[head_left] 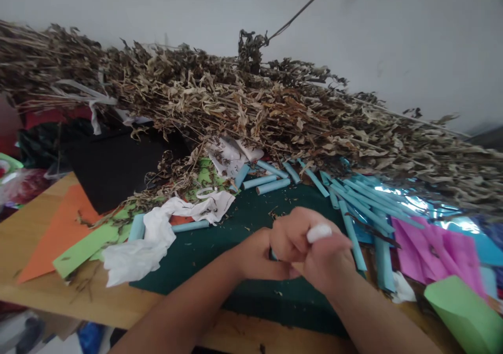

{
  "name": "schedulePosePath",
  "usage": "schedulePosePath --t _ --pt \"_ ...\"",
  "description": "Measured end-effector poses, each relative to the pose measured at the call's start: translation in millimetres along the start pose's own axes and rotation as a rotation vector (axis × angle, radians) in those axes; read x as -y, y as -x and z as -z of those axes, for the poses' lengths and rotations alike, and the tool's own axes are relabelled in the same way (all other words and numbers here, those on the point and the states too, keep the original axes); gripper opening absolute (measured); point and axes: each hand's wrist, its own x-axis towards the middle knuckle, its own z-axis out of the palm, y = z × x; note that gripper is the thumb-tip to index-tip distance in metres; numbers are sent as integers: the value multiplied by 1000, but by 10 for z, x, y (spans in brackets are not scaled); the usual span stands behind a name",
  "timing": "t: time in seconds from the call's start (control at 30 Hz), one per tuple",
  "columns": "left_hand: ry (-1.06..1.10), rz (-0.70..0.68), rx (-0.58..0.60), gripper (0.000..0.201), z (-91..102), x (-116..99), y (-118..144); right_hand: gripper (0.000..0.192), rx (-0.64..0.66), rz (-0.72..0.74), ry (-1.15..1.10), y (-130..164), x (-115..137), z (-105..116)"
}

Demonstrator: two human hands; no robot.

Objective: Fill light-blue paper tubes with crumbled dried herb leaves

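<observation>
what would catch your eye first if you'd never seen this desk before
The big heap of dried leafy stems fills the whole back of the wooden table, spilling onto the paper below. In front of it, light blue paper rolls lie scattered over the dark green mat, thickest at the right. Near the front edge, the left hand and right hand press together, with a white tip showing at the right hand's fingers.
</observation>
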Motion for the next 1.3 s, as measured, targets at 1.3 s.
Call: schedulePosePath --t 1.3 --pt "74 -113 85 23 47 38 21 44 18 36 -253 -15 22 122"
